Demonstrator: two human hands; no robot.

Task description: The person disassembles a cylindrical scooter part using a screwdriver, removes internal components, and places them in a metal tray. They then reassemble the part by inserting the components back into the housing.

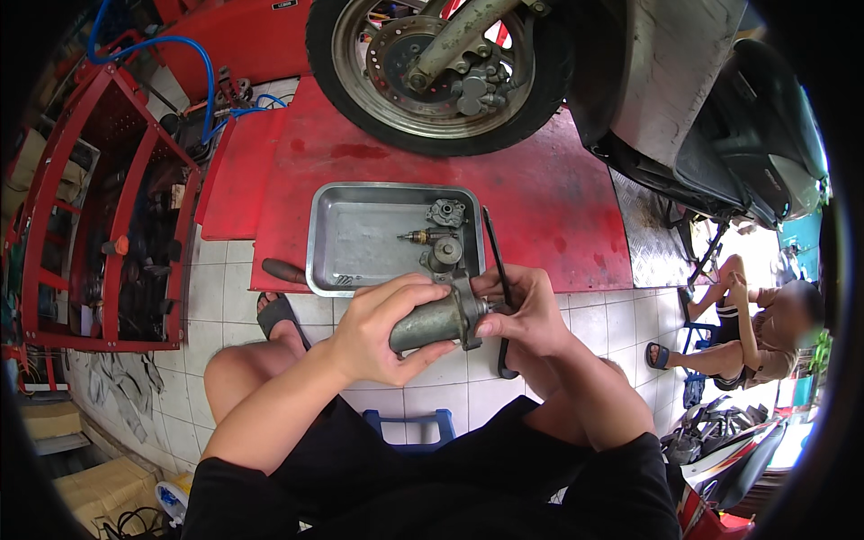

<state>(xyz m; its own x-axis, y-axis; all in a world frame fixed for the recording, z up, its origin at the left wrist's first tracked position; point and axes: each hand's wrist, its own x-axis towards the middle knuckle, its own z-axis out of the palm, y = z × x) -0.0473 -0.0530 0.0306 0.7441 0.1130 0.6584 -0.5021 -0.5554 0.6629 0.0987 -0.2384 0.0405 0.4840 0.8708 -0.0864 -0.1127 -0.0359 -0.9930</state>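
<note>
Over the near edge of the tray I hold a dull grey cylindrical starter motor (425,324) on its side. My left hand (382,328) is wrapped round its body, fingers on top and thumb side below. At the flanged end, my right hand (529,315) is closed, pinching about the short shaft, which the fingers partly hide. A thin black rod (496,243) runs from beside the tray down to my right hand; whether the fingers touch it I cannot tell. The metal tray (364,232) holds a round metal cover (445,213), a brass-coloured fitting (416,237) and a small housing (444,254).
The tray stands on a red platform (549,216) under a motorbike's front wheel (441,144). A dark handle (284,270) sticks out left of the tray. A red rack (135,180) stands left. A seated person (747,324) is at the right. Below me is a blue stool (410,418).
</note>
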